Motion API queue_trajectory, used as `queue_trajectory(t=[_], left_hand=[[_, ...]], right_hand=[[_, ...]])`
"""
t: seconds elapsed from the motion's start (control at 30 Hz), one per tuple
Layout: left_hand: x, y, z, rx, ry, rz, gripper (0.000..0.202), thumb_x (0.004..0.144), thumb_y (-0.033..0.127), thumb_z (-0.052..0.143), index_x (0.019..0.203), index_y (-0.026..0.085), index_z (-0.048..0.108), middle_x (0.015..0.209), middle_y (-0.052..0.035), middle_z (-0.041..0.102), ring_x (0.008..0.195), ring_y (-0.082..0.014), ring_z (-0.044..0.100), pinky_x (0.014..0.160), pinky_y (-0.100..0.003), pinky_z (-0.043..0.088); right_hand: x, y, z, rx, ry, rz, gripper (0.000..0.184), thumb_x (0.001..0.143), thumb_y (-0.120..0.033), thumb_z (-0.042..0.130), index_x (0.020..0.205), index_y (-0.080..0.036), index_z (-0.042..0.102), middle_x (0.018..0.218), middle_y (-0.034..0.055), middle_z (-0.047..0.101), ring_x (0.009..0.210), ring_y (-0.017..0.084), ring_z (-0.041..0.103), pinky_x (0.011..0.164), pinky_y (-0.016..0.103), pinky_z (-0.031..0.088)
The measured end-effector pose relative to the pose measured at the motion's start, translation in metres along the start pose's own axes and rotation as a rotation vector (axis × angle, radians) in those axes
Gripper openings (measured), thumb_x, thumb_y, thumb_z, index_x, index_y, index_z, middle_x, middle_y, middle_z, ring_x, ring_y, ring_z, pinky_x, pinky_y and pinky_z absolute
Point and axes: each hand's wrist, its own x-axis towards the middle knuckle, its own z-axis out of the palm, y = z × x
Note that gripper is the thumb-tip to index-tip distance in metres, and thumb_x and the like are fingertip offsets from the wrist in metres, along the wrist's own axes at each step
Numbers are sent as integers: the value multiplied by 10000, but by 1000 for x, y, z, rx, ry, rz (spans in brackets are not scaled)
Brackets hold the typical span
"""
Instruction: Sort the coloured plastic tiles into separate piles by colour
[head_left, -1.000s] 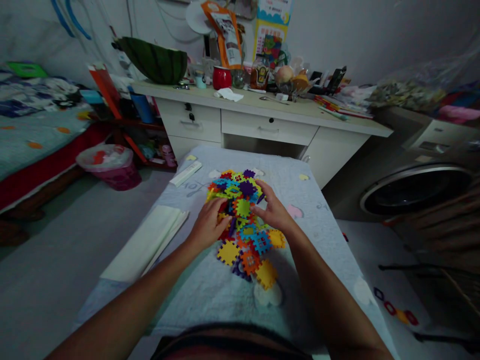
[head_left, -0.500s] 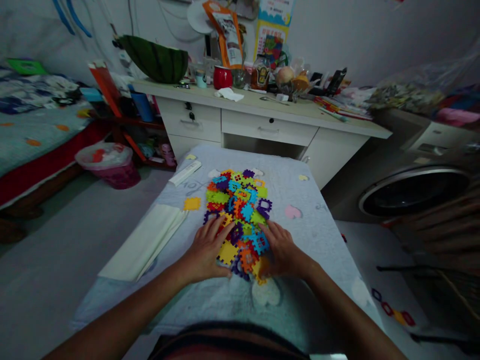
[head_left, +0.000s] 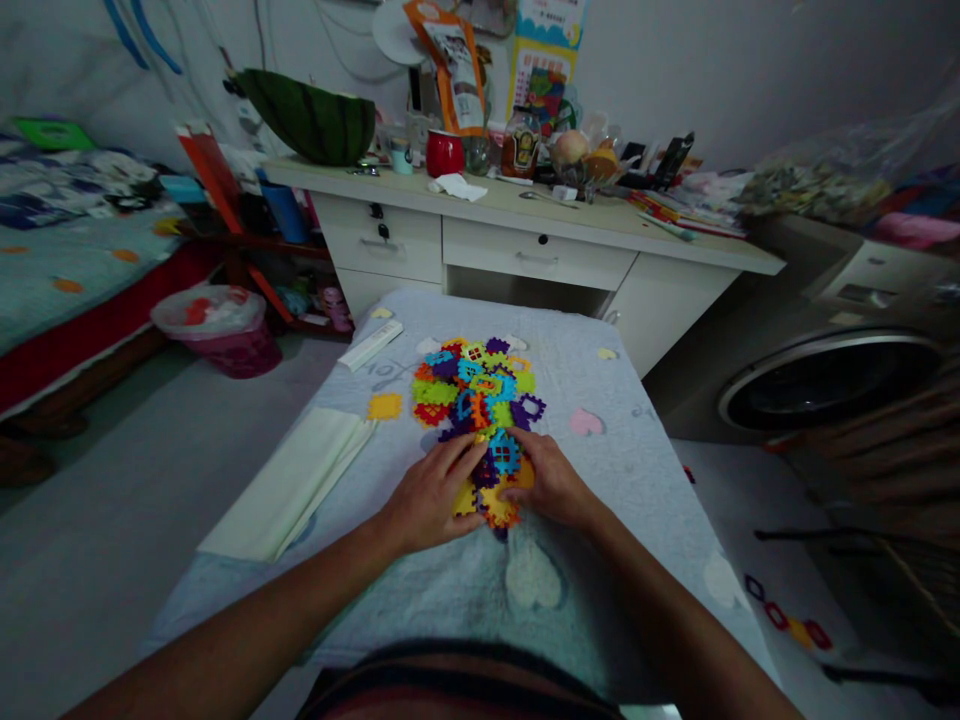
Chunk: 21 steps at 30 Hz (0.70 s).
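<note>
A pile of colourful plastic interlocking tiles (head_left: 480,395) lies in the middle of a small table covered with a light blue cloth (head_left: 600,470). My left hand (head_left: 431,495) and my right hand (head_left: 547,485) press in from both sides on the near end of the pile, fingers curled around a cluster of yellow, orange and blue tiles (head_left: 491,490). One yellow tile (head_left: 385,406) lies alone to the left of the pile.
A folded cream sheet (head_left: 289,485) lies on the table's left edge, a white strip (head_left: 370,346) at its far left. Behind stands a cluttered white desk (head_left: 525,240) with half a watermelon (head_left: 311,120). A pink bin (head_left: 221,330), bed (head_left: 67,270) and washing machine (head_left: 832,380) surround the table.
Both hands drew back from the far part of the pile to its near end, then closed inward, gathering the near tiles into a tighter cluster.
</note>
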Motion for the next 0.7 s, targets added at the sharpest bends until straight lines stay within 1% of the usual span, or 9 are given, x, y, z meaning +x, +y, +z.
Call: queue_trajectory(t=[0.07,0.13,0.27,0.33,0.4,0.47,0.53,0.6,0.7], left_hand=[[-1,0,4,-7,36,-3,869,762,414,683,1502,242,261,1484,-143,388,1313,-317,446,1066,-456,442],[1,-1,8,-14,63,-6,818,799,408,647,1500,240,261,1485,-147,386,1310,-305,462,1045,-435,467],[13,1,10,-25,101,-24,717,846,457,594,1472,237,323,1458,-153,424,1281,-299,502,1001,-428,503],[20,3,8,-51,111,-42,686,848,461,591,1454,240,357,1451,-146,439,1276,-296,509,1002,-432,501],[28,3,5,-108,131,-69,651,851,423,592,1437,238,377,1424,-133,473,1268,-280,517,1013,-424,492],[37,2,0,-188,172,-115,595,855,357,583,1408,229,407,1351,-120,542,1237,-257,543,1028,-414,477],[48,-1,-7,-275,209,-186,537,848,270,562,1368,205,446,1322,-112,576,1211,-243,564,1027,-403,471],[63,-6,-15,-360,243,-256,521,825,277,589,1326,188,478,1306,-107,597,1176,-246,588,1012,-401,477],[86,-17,-29,-375,301,-387,468,861,358,554,1290,176,505,1211,-100,651,1091,-253,628,963,-412,498]], right_hand=[[2,-2,2,52,25,48,857,661,-405,803,1416,-207,448,1331,140,565,1171,316,534,1008,486,409],[3,-2,4,115,60,85,768,694,-387,768,1385,-209,483,1291,123,592,1147,304,545,1000,477,421],[8,-1,12,251,157,130,597,716,-348,725,1275,-221,560,1212,88,629,1111,281,566,996,467,430],[13,-3,13,372,186,175,542,705,-358,728,1205,-211,580,1146,76,651,1050,264,597,961,449,461],[19,-10,11,542,191,247,491,714,-390,718,1147,-205,579,1030,56,673,931,232,633,870,409,513],[28,-20,7,725,179,305,458,731,-429,701,1109,-211,562,918,31,675,805,200,644,758,364,544],[39,-30,4,863,172,315,447,734,-457,696,1082,-222,542,868,14,670,739,179,640,697,335,548],[54,-38,1,908,186,294,449,728,-472,700,1065,-229,529,866,7,666,734,167,636,696,320,546],[81,-43,-3,822,254,271,446,740,-499,676,1069,-228,544,895,3,656,771,154,624,730,305,534]])
